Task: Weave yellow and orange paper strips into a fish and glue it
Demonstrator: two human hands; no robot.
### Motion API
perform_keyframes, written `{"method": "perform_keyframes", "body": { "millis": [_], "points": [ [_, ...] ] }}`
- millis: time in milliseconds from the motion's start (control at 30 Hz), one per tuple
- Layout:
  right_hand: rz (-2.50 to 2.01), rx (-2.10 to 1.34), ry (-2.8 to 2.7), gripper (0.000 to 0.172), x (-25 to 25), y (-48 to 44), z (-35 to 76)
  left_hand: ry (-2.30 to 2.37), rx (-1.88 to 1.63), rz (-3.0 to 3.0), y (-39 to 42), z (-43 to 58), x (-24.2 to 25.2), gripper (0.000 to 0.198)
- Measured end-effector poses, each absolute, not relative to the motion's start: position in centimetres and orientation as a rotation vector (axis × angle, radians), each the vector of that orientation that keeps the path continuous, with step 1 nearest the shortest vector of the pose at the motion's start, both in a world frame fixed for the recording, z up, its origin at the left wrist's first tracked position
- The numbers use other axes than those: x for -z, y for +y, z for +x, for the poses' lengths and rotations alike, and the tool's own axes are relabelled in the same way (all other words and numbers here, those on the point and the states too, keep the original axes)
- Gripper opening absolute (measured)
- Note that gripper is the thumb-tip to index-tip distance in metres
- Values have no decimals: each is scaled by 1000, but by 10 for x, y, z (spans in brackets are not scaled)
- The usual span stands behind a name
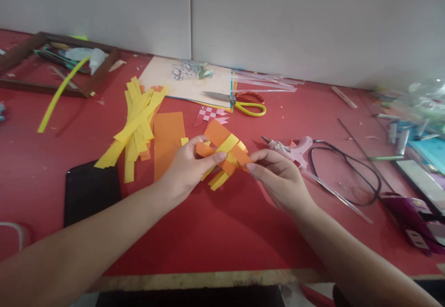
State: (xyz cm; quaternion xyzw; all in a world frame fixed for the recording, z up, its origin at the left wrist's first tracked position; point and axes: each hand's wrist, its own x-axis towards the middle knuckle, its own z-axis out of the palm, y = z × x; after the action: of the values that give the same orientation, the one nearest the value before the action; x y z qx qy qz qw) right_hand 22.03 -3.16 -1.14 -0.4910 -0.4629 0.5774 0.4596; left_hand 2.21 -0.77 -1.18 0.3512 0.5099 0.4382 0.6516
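Observation:
Between my two hands is a woven paper piece (227,146) of orange and yellow strips, held just above the red table. My left hand (193,161) pinches its left side, thumb on top. The thumb and forefinger of my right hand (274,172) close on an orange strip at its right edge. Beside my left hand lies an orange paper sheet (169,138). Farther left is a loose pile of yellow paper strips (137,122). A pink and white checkered paper fish (208,114) lies just behind the woven piece.
Scissors (248,103) rest partly on a stack of paper (156,73). A pink glue gun (294,152) with a black cord lies right of my hands. A black phone (91,193) is at left, a wooden frame (45,87) behind it, and a purple power strip (412,219) at far right.

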Motion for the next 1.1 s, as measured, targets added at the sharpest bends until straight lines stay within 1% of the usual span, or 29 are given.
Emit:
{"method": "perform_keyframes", "body": {
  "millis": [167,433,600,667,767,833,933,1100],
  "points": [
    [-1162,-1423,-1144,12,10,-32,221,1079,-960,679,-7,23,7,51],
    [-1159,-1309,-1180,26,1,-32,218,1114,-973,637,-7,23,7,49],
    [-1127,-1221,-1302,22,4,-33,220,1062,-1019,637,-6,24,10,46],
    [-1144,-1201,-1361,23,6,-34,221,1031,-1027,634,-6,24,11,43],
    [-1167,-1219,-1384,26,8,-35,222,1017,-1038,626,-7,23,12,41],
    [-1176,-1250,-1359,23,7,-35,221,1035,-1045,619,-6,23,13,41],
    [-1229,-1219,-1368,16,4,-34,218,1084,-1036,593,-6,22,14,44],
    [-1298,-1016,-1497,24,2,-34,219,1154,-1018,586,-6,21,16,51]
  ]
}}
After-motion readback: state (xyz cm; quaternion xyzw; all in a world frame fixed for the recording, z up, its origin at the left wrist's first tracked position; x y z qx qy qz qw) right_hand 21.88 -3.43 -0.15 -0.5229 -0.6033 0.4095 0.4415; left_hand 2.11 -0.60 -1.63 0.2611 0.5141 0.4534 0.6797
